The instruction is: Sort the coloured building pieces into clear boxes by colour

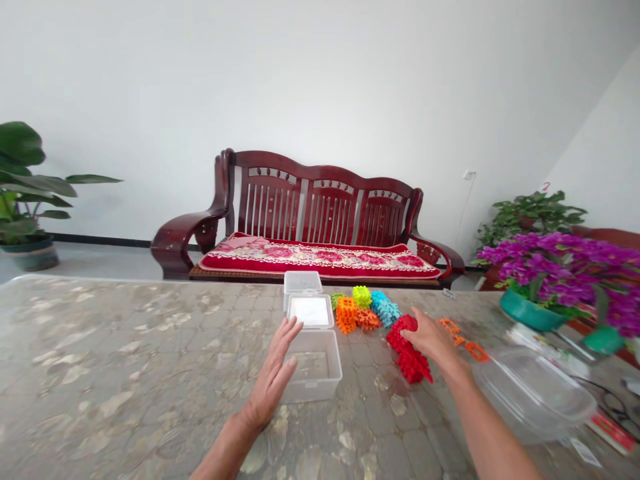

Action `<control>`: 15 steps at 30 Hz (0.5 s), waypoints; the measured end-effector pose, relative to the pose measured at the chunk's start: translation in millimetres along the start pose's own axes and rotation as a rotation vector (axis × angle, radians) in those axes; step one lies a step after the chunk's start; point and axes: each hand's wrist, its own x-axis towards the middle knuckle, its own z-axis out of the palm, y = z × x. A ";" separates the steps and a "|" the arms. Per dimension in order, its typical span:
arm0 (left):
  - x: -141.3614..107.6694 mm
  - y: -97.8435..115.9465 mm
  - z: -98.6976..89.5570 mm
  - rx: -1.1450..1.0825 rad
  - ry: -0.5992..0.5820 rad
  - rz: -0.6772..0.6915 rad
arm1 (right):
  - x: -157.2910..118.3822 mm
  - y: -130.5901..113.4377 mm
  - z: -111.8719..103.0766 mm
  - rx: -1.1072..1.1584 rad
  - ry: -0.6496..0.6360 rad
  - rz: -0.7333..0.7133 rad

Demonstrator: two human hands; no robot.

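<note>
My left hand (273,373) is open with its fingers stretched out, at the left side of a clear plastic box (313,390). The box has no pieces in it, and its lid (310,311) is tilted back behind it. My right hand (430,337) grips the upper part of a cluster of red interlocking plastic blocks (413,363), thumb on the near side. Behind the red cluster are blue blocks (385,308), yellow-green blocks (361,297), orange blocks (346,315) and darker orange blocks (368,319). Green blocks (337,301) are partly hidden.
Another clear container (303,281) stands behind the lid. Loose orange pieces (477,351) lie right of my right hand. A large clear plastic tub (537,390) and a pot of purple flowers (535,310) stand on the right. Beyond the table (125,373) is a wooden bench (320,207).
</note>
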 end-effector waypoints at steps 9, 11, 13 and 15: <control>-0.3 -0.6 -0.5 -0.028 -0.007 0.012 | -4.8 -1.9 -6.0 -0.003 0.059 -0.031; -0.3 0.3 -0.3 -0.027 -0.002 0.004 | -6.3 -3.0 -8.9 0.000 0.114 -0.035; -0.5 1.5 -0.3 -0.028 0.000 -0.013 | -9.8 -8.7 -11.3 0.080 0.163 -0.079; -0.8 2.7 -0.3 -0.041 -0.001 -0.028 | -16.6 -21.8 -13.1 0.246 0.168 -0.194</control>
